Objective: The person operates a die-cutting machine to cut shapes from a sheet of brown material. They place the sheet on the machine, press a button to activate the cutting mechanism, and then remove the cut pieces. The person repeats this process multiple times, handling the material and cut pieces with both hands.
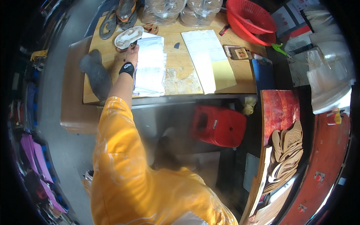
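Note:
My left hand [132, 51], with a black band on its wrist, reaches from an orange sleeve over the far left part of the wooden table [176, 48]. Its fingers are curled against the near edge of an oval, white-topped thing with a brown rim [128, 37]; a small dark bit shows at the fingertips. What they grip is hidden. A stack of white printed sheets [149, 71] lies just right of the hand. Dark grey shoe-sole shapes [98, 77] lie to its left. A small skin-coloured patch at the lower edge seems to be my right hand [251, 219], its fingers mostly cut off.
Sandals [126, 11] and clear-bagged goods [163, 10] stand along the table's back. Right of the papers lie a long white-and-yellow sheet [208, 60], a red basket [249, 17] and a phone-like object [238, 53]. Below are a red stool [221, 125] and brown insoles [287, 153].

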A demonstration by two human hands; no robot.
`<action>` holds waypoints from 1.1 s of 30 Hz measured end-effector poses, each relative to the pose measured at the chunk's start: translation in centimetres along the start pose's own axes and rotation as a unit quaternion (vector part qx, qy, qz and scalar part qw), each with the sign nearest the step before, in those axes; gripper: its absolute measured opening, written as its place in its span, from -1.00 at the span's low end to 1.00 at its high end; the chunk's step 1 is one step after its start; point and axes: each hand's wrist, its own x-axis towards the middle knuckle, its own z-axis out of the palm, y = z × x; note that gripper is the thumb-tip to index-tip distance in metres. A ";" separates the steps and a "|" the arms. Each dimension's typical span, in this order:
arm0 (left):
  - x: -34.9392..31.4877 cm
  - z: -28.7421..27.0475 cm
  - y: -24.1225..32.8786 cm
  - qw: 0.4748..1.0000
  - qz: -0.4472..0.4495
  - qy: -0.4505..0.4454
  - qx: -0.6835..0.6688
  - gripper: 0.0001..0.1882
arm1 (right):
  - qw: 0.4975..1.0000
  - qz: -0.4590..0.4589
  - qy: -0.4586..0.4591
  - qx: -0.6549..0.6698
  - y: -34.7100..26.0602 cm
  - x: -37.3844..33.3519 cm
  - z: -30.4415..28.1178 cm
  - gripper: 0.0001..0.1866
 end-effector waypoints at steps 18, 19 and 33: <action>-11.1 -6.1 -4.2 0.870 0.279 -0.233 0.332 -0.51 | 0.999 -0.005 0.017 -0.029 -0.3 -1.6 2.2 -0.41; -11.5 -6.3 -4.0 0.875 0.284 -0.233 0.315 -0.34 | 0.999 -0.005 0.016 -0.028 -0.4 -1.6 2.2 -0.41; -13.3 -5.1 -4.4 0.867 0.319 -0.252 0.288 -0.47 | 1.000 -0.001 0.019 -0.024 -0.5 -1.0 2.2 -0.39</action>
